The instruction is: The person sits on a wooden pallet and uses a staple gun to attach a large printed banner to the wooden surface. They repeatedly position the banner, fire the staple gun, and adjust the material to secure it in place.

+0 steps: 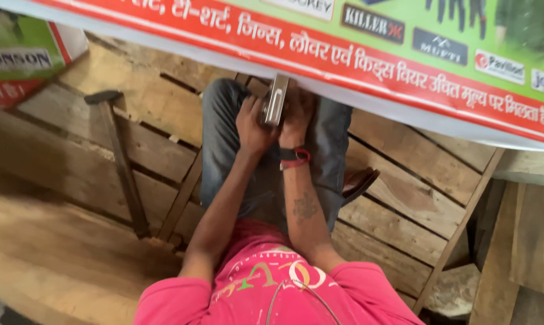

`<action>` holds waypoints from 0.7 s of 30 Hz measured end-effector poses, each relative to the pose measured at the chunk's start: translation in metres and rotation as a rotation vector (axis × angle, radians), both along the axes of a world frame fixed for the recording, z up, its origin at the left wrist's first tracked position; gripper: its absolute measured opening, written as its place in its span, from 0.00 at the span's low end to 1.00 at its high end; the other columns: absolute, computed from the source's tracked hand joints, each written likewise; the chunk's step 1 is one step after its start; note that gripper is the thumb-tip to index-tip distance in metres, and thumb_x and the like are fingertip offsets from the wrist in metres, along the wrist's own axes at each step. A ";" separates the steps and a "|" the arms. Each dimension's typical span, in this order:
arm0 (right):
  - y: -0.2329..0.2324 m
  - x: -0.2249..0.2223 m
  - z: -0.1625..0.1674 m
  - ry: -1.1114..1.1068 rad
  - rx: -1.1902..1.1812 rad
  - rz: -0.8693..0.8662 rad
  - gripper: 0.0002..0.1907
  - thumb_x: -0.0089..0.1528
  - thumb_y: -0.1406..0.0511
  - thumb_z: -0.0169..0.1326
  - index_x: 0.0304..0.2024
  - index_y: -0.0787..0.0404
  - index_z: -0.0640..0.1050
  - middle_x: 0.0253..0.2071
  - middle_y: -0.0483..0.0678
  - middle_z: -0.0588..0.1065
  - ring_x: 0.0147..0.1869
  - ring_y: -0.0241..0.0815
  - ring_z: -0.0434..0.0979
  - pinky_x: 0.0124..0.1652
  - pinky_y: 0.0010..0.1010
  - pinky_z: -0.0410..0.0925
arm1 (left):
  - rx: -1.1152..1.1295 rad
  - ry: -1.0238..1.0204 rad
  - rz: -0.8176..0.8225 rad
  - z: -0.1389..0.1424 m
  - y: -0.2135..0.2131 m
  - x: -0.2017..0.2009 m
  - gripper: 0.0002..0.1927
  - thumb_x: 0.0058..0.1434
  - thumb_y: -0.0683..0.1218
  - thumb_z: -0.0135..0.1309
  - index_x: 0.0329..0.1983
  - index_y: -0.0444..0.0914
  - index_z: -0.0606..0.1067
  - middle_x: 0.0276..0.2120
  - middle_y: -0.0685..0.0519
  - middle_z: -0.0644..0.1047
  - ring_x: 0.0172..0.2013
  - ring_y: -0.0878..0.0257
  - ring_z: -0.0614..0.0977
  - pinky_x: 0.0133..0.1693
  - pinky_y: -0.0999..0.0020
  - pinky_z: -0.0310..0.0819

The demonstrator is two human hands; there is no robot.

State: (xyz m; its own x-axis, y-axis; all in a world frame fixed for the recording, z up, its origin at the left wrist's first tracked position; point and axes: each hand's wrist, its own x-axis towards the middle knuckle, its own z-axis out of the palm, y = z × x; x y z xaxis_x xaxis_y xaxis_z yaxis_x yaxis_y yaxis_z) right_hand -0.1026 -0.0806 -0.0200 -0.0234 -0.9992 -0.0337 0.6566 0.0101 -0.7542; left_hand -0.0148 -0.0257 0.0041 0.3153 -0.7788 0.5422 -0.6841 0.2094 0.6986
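Both of my hands grip a small metal stapler-like tool (275,99) pressed against the lower edge of a large printed banner (368,66). My left hand (252,125) wraps the tool's left side, and my right hand (296,117) closes on its right side. A black and red band (293,157) sits on my right wrist. My knees in blue jeans (223,144) are under the hands. The tool's tip is hidden by the banner's white border.
A hammer (121,159) with a long wooden handle lies on the wooden planks (404,192) to my left. A brown sandal (359,183) lies by my right leg. Another banner piece (19,57) sits at top left. Wooden slats (458,232) frame the right side.
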 end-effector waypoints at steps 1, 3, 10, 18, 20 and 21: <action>-0.002 0.001 0.002 -0.087 -0.061 0.022 0.08 0.73 0.66 0.58 0.44 0.67 0.78 0.34 0.47 0.77 0.28 0.29 0.71 0.26 0.20 0.64 | 0.018 0.104 -0.057 0.001 0.005 0.000 0.19 0.50 0.42 0.65 0.44 0.34 0.75 0.37 0.41 0.75 0.39 0.40 0.78 0.42 0.54 0.74; -0.002 0.003 0.001 -0.267 -0.158 0.060 0.11 0.78 0.69 0.63 0.43 0.66 0.75 0.34 0.43 0.74 0.33 0.30 0.72 0.30 0.22 0.65 | 0.082 0.306 -0.173 0.000 0.022 0.003 0.18 0.60 0.38 0.62 0.54 0.30 0.75 0.42 0.41 0.78 0.43 0.42 0.81 0.47 0.58 0.76; -0.002 0.007 0.002 -0.075 0.037 -0.161 0.17 0.61 0.66 0.64 0.52 0.59 0.76 0.48 0.42 0.78 0.51 0.35 0.78 0.51 0.31 0.73 | 0.459 1.054 -0.266 -0.012 0.055 0.025 0.21 0.56 0.34 0.57 0.55 0.28 0.74 0.46 0.45 0.82 0.43 0.56 0.84 0.44 0.65 0.81; 0.014 0.054 0.027 0.192 -0.031 -0.071 0.11 0.66 0.69 0.64 0.48 0.67 0.79 0.43 0.47 0.79 0.47 0.36 0.78 0.51 0.32 0.73 | 0.392 1.354 -0.276 -0.052 0.076 0.058 0.17 0.56 0.35 0.53 0.50 0.33 0.74 0.39 0.51 0.80 0.37 0.62 0.82 0.38 0.66 0.80; 0.013 0.088 0.035 0.149 0.009 -0.067 0.12 0.62 0.69 0.64 0.48 0.64 0.78 0.43 0.44 0.79 0.47 0.34 0.77 0.50 0.29 0.72 | 0.373 1.343 -0.279 -0.073 0.079 0.062 0.12 0.58 0.35 0.54 0.46 0.34 0.74 0.35 0.52 0.77 0.32 0.64 0.79 0.33 0.69 0.74; 0.003 0.110 0.039 0.088 -0.014 -0.097 0.12 0.62 0.70 0.64 0.47 0.63 0.77 0.42 0.42 0.77 0.45 0.32 0.75 0.49 0.28 0.71 | 0.358 1.334 -0.286 -0.081 0.080 0.065 0.09 0.59 0.36 0.54 0.44 0.34 0.74 0.33 0.52 0.76 0.30 0.65 0.77 0.31 0.70 0.71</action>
State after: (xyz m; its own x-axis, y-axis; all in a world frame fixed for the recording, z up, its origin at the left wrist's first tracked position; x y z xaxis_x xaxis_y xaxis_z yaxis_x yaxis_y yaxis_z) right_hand 0.0072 -0.0772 0.0187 -0.1219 -0.9925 -0.0129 0.5852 -0.0614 -0.8086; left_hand 0.0503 0.0546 -0.0766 0.2370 -0.9325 -0.2725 0.5600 -0.0980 0.8227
